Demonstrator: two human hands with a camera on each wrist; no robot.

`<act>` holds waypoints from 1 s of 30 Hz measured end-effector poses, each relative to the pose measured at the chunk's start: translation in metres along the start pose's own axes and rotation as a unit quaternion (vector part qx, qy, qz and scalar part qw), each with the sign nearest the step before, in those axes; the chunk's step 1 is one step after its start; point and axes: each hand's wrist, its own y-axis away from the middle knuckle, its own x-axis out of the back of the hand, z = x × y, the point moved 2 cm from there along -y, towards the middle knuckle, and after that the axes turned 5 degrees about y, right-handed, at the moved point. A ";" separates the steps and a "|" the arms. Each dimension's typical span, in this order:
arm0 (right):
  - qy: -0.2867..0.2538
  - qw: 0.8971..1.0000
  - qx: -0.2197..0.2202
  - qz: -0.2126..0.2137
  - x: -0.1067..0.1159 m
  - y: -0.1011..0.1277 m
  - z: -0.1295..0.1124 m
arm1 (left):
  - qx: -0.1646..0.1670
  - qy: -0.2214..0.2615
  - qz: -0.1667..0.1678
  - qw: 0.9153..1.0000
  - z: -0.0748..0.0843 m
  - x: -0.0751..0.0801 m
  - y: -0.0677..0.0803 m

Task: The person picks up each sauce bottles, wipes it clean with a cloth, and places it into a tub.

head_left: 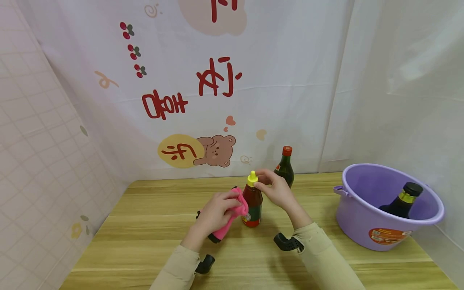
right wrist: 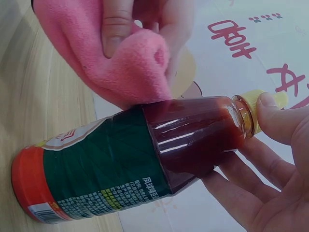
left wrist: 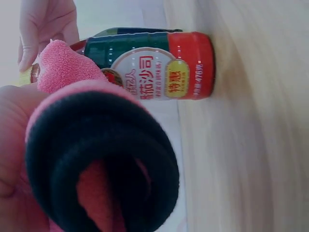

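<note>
My left hand [head_left: 214, 210] grips a bunched pink towel [head_left: 222, 231] with a black edge. One fold of the towel comes up against the side of a ketchup bottle [head_left: 252, 202] in the right wrist view. Dark red sauce shows through the bottle's upper part, above a green and red label [left wrist: 145, 58]. The bottle stands upright on the table. With thumb and fingers my right hand [head_left: 276, 189] pinches it at the yellow cap [right wrist: 253, 104]. The black-edged roll of the towel [left wrist: 101, 145] fills the front of the left wrist view.
Behind the right hand stands a dark green bottle [head_left: 285, 169] with a red cap. At the right is a purple bucket [head_left: 357, 217] holding a dark bottle [head_left: 402, 203] with a black cap. A printed white cloth [head_left: 290, 100] hangs behind the wooden table [head_left: 152, 225].
</note>
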 end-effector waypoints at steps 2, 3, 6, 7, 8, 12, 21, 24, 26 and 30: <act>0.002 1.000 -0.002 -0.001 0.000 0.000 0.000 | -0.001 -0.002 -0.001 1.000 -0.001 -0.002 0.002; 0.003 1.000 -0.002 -0.002 -0.001 0.000 0.000 | -0.002 -0.004 -0.001 1.000 -0.001 -0.003 0.003; 0.003 1.000 -0.001 0.001 -0.001 0.000 0.000 | -0.001 -0.010 -0.010 1.000 -0.003 -0.008 0.006; 0.003 1.000 0.001 0.001 -0.001 0.000 0.000 | 0.003 -0.012 -0.014 1.000 -0.003 -0.010 0.007; 0.003 1.000 0.002 0.002 -0.001 0.000 -0.001 | 0.007 -0.013 -0.019 1.000 -0.004 -0.012 0.009; 0.006 1.000 0.008 0.004 -0.001 0.000 -0.001 | 0.027 -0.012 -0.034 0.999 -0.006 -0.020 0.014; 0.013 1.000 0.005 0.006 -0.001 -0.001 -0.001 | 0.036 -0.017 -0.057 0.998 -0.010 -0.029 0.017; 0.011 1.000 0.003 0.006 -0.001 -0.001 -0.001 | 0.033 -0.020 -0.063 0.997 -0.011 -0.032 0.018; 0.009 1.000 0.002 0.007 -0.001 0.000 -0.001 | 0.029 -0.025 -0.069 0.997 -0.011 -0.034 0.019; 0.006 1.000 0.002 0.009 -0.001 0.001 -0.001 | 0.026 -0.033 -0.083 0.996 -0.011 -0.038 0.019</act>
